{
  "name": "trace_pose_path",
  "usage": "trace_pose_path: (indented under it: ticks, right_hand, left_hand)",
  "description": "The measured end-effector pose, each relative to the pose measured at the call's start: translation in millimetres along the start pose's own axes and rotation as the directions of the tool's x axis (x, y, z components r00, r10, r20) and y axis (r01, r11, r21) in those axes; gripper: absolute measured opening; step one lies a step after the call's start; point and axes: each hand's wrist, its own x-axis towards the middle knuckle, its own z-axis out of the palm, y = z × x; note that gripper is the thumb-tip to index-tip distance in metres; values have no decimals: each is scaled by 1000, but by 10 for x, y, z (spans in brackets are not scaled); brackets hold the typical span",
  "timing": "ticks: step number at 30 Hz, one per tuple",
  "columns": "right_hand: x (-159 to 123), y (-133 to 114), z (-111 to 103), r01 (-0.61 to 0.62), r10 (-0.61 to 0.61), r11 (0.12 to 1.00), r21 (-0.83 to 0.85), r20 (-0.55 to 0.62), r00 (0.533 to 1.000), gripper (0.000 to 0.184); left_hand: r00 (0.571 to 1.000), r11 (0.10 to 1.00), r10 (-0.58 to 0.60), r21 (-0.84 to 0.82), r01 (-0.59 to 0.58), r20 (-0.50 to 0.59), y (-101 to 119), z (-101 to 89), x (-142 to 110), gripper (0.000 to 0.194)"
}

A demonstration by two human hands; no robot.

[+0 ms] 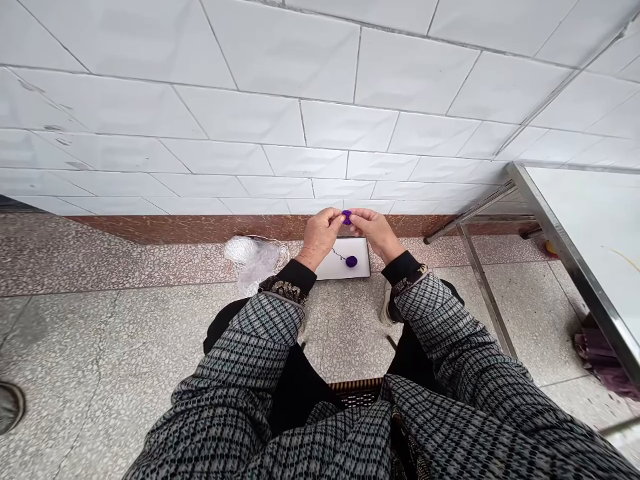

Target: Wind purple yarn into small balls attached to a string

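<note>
A small purple piece of yarn work [347, 217] is pinched between my two hands, out in front of the tiled wall. My left hand [320, 235] grips its left side with thumb and finger. On its right side, my right hand [375, 231] closes thumb and fingertips. Below the hands, a ball of purple yarn [351, 261] rests in a shallow white tray [330, 269] on the floor. A dark strand [339, 254] runs from the ball up toward my left hand. The fine make of the small piece is too small to tell.
White yarn [243, 249] in a clear plastic bag [257, 263] lies on the floor left of the tray. A metal-edged table [575, 267] stands at the right. Dark purple cloth [603, 360] lies under it. A shoe [10, 407] shows at the left edge.
</note>
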Motion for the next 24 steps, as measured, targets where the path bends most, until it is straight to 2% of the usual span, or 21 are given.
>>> trace_pose_path:
  ticks: [3, 6, 9, 11, 12, 14, 17, 19, 21, 22, 24]
  right_hand:
    - [-3, -36, -30, -34, 34, 999, 3, 36, 999, 22]
    - [-11, -50, -36, -61, 60, 998, 14, 71, 996, 25]
    - [-11, -62, -32, -64, 62, 997, 37, 46, 997, 25]
    - [2, -70, -35, -42, 41, 995, 86, 8, 999, 22]
    - [13, -73, -39, -26, 28, 994, 110, -19, 999, 20]
    - [41, -70, -51, 2, 8, 994, 111, -82, 997, 16]
    - [65, -45, -75, -11, 1, 997, -72, -140, 990, 16]
    - [47, -32, -95, -48, 27, 957, -286, -78, 997, 18]
    - [2, -35, -120, -46, 81, 901, -431, 64, 995, 17]
    - [-26, -43, -133, -33, 109, 894, -446, 147, 983, 16]
    - [-76, -71, -155, -28, 136, 931, -363, 277, 951, 12]
  left_hand:
    - [999, 999, 8, 44, -10, 44, 2, -40, -1, 12]
    - [998, 1000, -12, -12, 13, 68, 9, -41, 8, 13]
    - [998, 997, -36, -61, 40, 51, 7, -7, 6, 12]
    - [999, 999, -33, -23, 34, 30, 12, 23, -25, 13]
    - [999, 1000, -4, 22, 3, 41, 20, 36, -51, 13]
    - [987, 982, 98, 147, -117, 130, 49, 49, -113, 14]
    - [934, 903, 222, 302, -306, 281, 97, 15, -176, 18]
    - [922, 870, 242, 354, -343, 301, 103, -42, -163, 20]
    - [927, 868, 239, 366, -337, 288, 76, -102, -106, 20]
    - [933, 877, 230, 357, -322, 277, 52, -125, -70, 20]
    - [947, 915, 204, 296, -275, 249, -4, -142, 2, 18]
